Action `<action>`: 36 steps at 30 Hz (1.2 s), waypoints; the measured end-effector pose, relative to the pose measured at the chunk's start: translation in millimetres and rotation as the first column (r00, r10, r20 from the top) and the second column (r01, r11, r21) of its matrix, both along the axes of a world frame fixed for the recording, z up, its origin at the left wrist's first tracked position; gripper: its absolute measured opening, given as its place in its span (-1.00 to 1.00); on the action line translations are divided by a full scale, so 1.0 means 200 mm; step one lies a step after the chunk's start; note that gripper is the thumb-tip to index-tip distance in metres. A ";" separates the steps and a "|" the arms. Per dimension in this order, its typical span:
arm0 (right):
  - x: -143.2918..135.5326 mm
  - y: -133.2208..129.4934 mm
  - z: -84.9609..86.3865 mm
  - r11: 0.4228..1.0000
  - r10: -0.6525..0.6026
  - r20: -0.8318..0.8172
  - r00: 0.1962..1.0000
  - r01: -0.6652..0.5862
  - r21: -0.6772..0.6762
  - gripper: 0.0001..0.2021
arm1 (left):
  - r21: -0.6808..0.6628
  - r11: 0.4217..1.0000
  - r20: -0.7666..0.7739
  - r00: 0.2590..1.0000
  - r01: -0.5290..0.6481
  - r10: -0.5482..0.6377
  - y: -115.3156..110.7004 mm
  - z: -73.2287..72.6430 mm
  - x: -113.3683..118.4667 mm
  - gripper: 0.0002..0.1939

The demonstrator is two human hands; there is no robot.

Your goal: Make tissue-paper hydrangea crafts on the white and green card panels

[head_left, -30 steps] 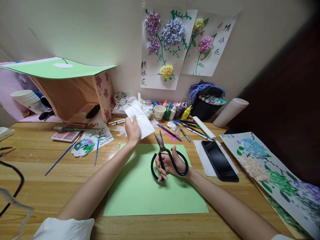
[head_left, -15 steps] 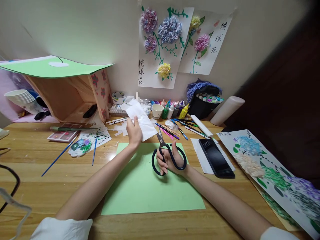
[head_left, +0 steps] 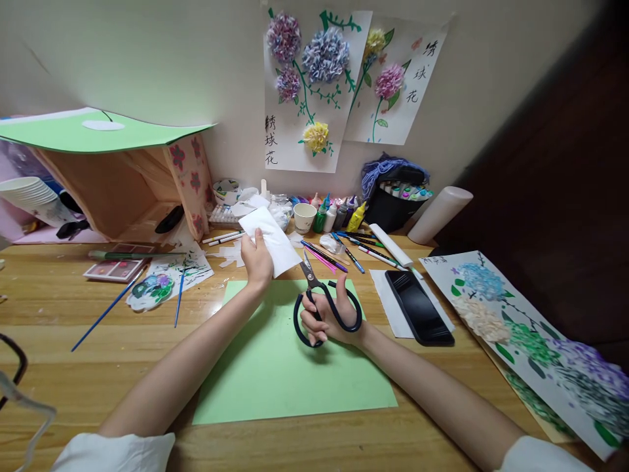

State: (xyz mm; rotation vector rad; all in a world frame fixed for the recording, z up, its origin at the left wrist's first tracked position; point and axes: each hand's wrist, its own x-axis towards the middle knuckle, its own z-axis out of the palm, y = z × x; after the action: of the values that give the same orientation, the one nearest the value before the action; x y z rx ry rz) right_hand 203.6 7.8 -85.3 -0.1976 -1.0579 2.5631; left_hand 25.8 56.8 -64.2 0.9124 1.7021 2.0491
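White paper [head_left: 276, 246] is pinched in my left hand [head_left: 257, 260], thumb on top, above the far edge of a green sheet [head_left: 295, 373]. My right hand [head_left: 330, 317] has its fingers through the black handles of the scissors [head_left: 314, 286], over the sheet's upper right part. The blades are slightly parted and point up and left, near the paper's lower right corner. They look apart from it.
Pens [head_left: 324, 255], a paper cup [head_left: 304, 217] and paint bottles [head_left: 339, 216] stand or lie behind. At right are a phone [head_left: 419, 308] and a flower picture [head_left: 535, 354]. Brushes [head_left: 179, 298] and a paint palette [head_left: 150, 291] lie left, beside a cardboard box [head_left: 189, 190].
The whole view has shifted a little, so most things sit slightly further left. The paper in my left hand is tilted a little differently. Both hands keep their hold.
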 end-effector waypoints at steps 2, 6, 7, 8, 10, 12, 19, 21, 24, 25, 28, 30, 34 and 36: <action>0.01 0.00 0.02 0.999 0.052 0.003 0.999 -0.052 -0.018 -0.12 | 0.015 1.000 0.005 1.000 0.014 -0.014 0.00 0.00 0.01 -0.70; 0.01 0.01 0.03 0.991 0.092 -0.091 0.992 -0.100 -0.091 -0.13 | 0.008 1.000 0.002 1.000 -0.016 0.016 -0.01 0.01 0.01 -0.72; 0.02 0.01 0.02 0.988 0.087 -0.128 0.988 -0.101 -0.113 -0.14 | 0.005 1.000 0.001 1.000 -0.030 0.030 -0.01 0.01 0.01 -0.73; 0.02 0.02 0.02 0.986 0.080 -0.167 0.983 -0.103 -0.134 -0.15 | 0.001 0.999 -0.002 0.999 -0.043 0.043 -0.01 0.01 0.00 -0.73; 0.02 0.03 0.00 0.980 0.071 -0.230 0.971 -0.111 -0.166 -0.18 | -0.005 0.998 -0.008 0.998 -0.066 0.066 0.00 0.01 -0.01 -0.73; 0.02 0.04 -0.01 0.975 0.068 -0.269 0.961 -0.121 -0.185 -0.19 | -0.010 0.997 -0.007 0.997 -0.079 0.079 0.01 0.01 -0.02 -0.73; 0.01 0.03 -0.01 0.983 0.049 -0.267 0.963 -0.094 -0.156 -0.23 | -0.010 0.996 0.034 0.995 -0.088 0.089 0.02 0.00 -0.02 -0.71; 0.02 0.02 0.01 0.990 0.054 -0.183 0.982 -0.077 -0.122 -0.22 | -0.010 0.998 0.057 0.997 -0.056 0.057 0.01 0.00 0.00 -0.70; 0.02 0.01 0.05 0.995 0.032 -0.081 0.996 -0.039 -0.086 -0.23 | -0.006 0.999 0.110 0.993 0.036 -0.035 -0.01 -0.01 0.03 -0.70; 0.02 0.01 0.05 0.996 0.023 -0.066 0.998 -0.029 -0.082 -0.23 | -0.006 0.998 0.122 0.991 0.061 -0.060 -0.01 -0.01 0.04 -0.70; 0.01 0.01 0.05 0.996 -0.014 -0.059 0.998 0.009 -0.093 -0.24 | -0.021 0.998 0.117 0.991 0.064 -0.061 -0.02 -0.02 0.05 -0.70; 0.00 0.01 0.02 0.994 -0.047 -0.083 0.995 0.038 -0.101 -0.26 | -0.036 0.999 0.097 0.995 0.031 -0.027 -0.02 -0.02 0.05 -0.70; -0.02 0.00 -0.01 0.993 -0.078 -0.119 0.990 0.067 -0.095 -0.30 | -0.013 1.000 0.048 0.999 0.024 -0.023 -0.02 0.00 0.04 -0.71; -0.02 0.00 0.00 0.996 -0.065 -0.092 0.994 0.058 -0.073 -0.27 | -0.008 0.999 0.042 0.999 0.035 -0.034 -0.02 0.00 0.04 -0.71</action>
State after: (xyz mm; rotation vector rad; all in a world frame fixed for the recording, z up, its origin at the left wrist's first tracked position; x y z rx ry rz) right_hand 200.1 7.2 -85.0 -0.1231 -0.9138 2.5299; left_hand 33.7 53.0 -64.3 0.8835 1.6604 2.0232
